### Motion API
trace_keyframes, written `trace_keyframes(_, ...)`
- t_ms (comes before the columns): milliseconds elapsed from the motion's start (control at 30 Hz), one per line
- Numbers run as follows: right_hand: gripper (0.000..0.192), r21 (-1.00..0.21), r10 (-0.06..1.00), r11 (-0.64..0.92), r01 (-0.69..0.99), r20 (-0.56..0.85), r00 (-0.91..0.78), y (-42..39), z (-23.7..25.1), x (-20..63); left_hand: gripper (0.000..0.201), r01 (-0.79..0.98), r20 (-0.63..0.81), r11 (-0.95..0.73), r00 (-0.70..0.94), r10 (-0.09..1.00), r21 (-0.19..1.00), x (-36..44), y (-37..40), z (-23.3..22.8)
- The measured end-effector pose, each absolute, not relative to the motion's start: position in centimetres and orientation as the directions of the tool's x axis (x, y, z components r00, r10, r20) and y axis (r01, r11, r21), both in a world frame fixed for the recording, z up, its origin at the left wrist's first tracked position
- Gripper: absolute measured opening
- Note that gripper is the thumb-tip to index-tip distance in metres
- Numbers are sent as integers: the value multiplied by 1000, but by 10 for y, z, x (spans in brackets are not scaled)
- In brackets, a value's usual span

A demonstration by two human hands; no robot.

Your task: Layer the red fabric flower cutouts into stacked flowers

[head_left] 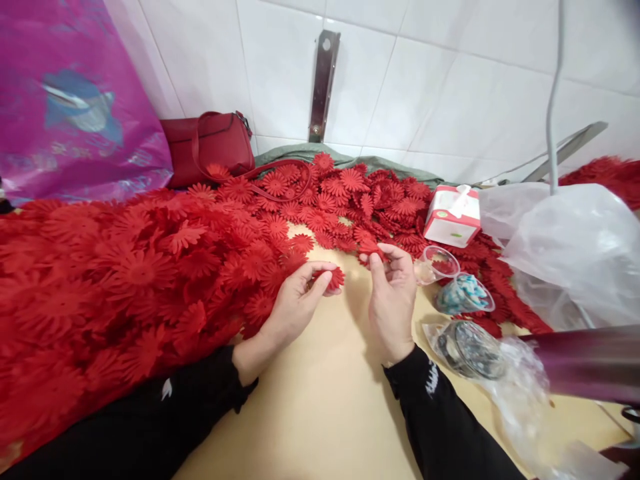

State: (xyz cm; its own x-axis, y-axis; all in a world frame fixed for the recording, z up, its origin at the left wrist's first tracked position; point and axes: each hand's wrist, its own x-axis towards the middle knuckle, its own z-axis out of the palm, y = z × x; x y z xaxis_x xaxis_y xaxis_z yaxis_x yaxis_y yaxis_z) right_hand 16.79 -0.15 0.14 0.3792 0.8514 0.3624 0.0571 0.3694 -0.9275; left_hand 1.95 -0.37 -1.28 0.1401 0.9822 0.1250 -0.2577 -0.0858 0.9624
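Observation:
My left hand [295, 300] pinches a small stack of red fabric flowers [336, 277] between thumb and fingertips, just above the tan table [330, 400]. My right hand [393, 293] holds another red fabric flower [373, 251] at its fingertips, a short way right of the left hand. Both wrists wear black sleeves. A large heap of red flowers [125, 280] lies to the left and spreads along the back of the table [350, 193].
A red handbag [210, 143] leans on the tiled wall beside a magenta sheet [65, 100]. At the right sit a tissue box [453, 217], two clear cups [440, 263], a clear plastic bag [570, 253], crumpled wrap [510, 387] and a purple cylinder [590, 363].

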Motion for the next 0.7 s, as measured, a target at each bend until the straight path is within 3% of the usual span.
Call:
trace_keyframes(100, 40, -847, 865, 497, 188, 502, -22, -16, 13, 157, 23, -239, 176, -126, 201, 964, 963, 20, -4, -17)
trace_keyframes(167, 42, -772, 808, 588, 241, 572, -139, -21, 14, 154, 27, -279, 191, -129, 208, 959, 952, 19, -4, -18)
trace_keyframes(300, 32, -718, 757, 575, 392, 649, 77, -16, 7, 158, 53, -407, 92, -13, 176, 980, 913, 18, -3, -14)
trace_keyframes(467, 20, -717, 764, 549, 430, 639, 89, -10, 1, 161, 26, -488, 40, 55, 180, 983, 871, 18, 0, -9)
trace_keyframes(567, 18, -748, 802, 521, 412, 594, 64, -10, 0, 160, 24, -531, 17, 69, 156, 988, 844, 17, 3, -8)
trace_keyframes(700, 14, -808, 848, 496, 318, 529, 20, -9, -2, 159, 25, -602, -11, 160, 243, 970, 782, 14, 5, -6)
